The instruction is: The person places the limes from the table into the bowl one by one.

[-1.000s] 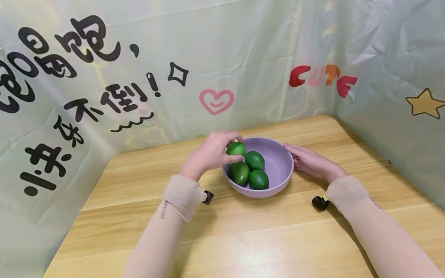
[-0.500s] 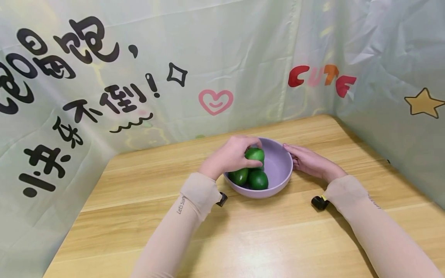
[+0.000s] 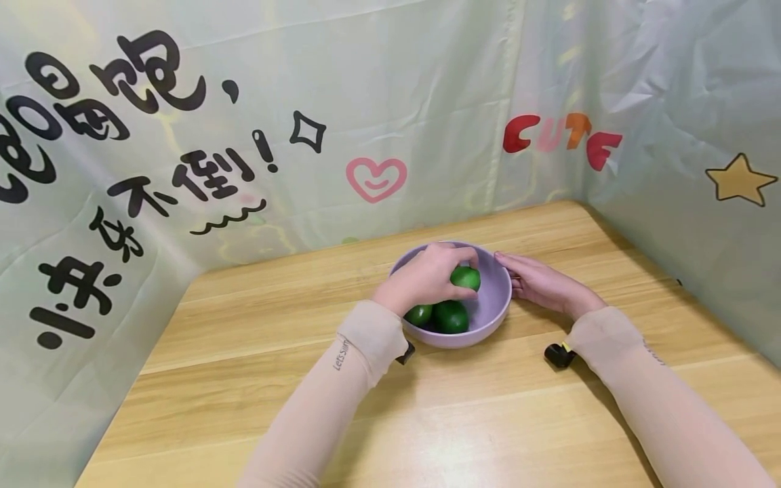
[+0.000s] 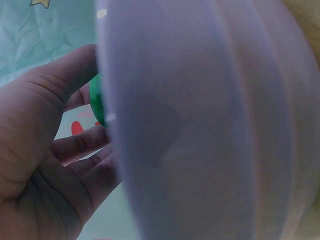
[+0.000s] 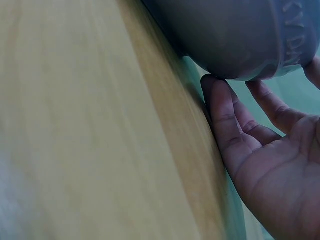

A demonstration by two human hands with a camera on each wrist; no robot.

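Note:
A lavender bowl (image 3: 495, 298) stands on the wooden table. Over its inside, my left hand (image 3: 427, 272) pinches a green lime (image 3: 466, 278) between thumb and fingers. Two darker limes show beneath that hand, one lime (image 3: 451, 317) near the front wall and another lime (image 3: 419, 314) to its left, partly covered. In the left wrist view the bowl's outer wall (image 4: 190, 120) hides most of the held lime (image 4: 96, 102). My right hand (image 3: 545, 283) rests its fingertips against the bowl's right outer side, fingers fairly straight, as the right wrist view also shows.
The wooden table (image 3: 244, 379) stretches around the bowl. Pale printed cloth (image 3: 427, 108) hangs behind it and along both sides. A small black wrist camera (image 3: 559, 355) sits at the right cuff, another wrist camera (image 3: 405, 352) at the left cuff.
My left hand has carried its lime rightward from the bowl's left side to over its middle, now covering a lime seen earlier. My right hand stays at the bowl's side.

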